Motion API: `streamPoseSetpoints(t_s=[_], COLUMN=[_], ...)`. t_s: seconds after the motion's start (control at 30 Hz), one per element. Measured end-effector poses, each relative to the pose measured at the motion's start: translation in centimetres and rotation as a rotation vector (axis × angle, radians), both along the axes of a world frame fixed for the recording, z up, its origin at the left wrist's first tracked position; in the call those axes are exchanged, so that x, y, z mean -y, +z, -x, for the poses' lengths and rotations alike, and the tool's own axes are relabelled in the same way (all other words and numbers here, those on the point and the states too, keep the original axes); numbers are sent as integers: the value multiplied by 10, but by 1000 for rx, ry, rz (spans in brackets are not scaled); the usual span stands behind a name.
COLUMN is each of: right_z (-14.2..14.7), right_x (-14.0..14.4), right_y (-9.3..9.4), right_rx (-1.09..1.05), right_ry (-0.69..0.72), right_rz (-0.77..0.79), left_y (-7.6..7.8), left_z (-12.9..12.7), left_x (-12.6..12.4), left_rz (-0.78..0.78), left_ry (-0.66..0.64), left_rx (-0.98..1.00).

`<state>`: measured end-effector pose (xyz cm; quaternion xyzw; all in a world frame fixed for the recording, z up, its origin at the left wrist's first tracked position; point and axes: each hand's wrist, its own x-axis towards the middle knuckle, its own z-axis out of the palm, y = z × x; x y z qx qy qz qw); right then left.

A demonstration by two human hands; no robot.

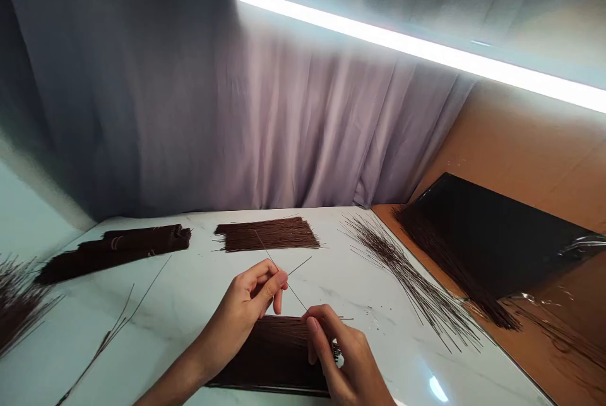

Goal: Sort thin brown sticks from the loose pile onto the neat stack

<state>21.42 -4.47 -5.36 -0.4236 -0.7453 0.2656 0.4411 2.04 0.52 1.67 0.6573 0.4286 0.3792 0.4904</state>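
Observation:
Between my two hands stretches a thin dark brown stick, slanting down to the right. My left hand pinches it near its upper part, and a second thin stick pokes out to the right from the same fingers. At the stick's lower end, my right hand has thumb and forefinger closed on it. Under both hands lies a dark mat of sticks, partly hidden by them. Beyond my left hand rests a flat brown bundle of sticks.
Rolled dark bundles lie at the back left on the white marbled table. Loose sticks fan out on the right, others on the left. A black sheet sits on the brown surface. A lit tube hangs above.

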Motion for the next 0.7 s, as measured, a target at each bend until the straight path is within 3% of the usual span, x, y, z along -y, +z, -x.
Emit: streamPoseSetpoints(t_s=[0.7], right_z=[4], right_x=[0], right_y=[-3], right_rx=[82], right_ry=[-73], right_rz=[-122], left_y=[-3], left_z=[-2], left_x=[2], left_rz=[-14], left_ry=[28], left_rx=[8])
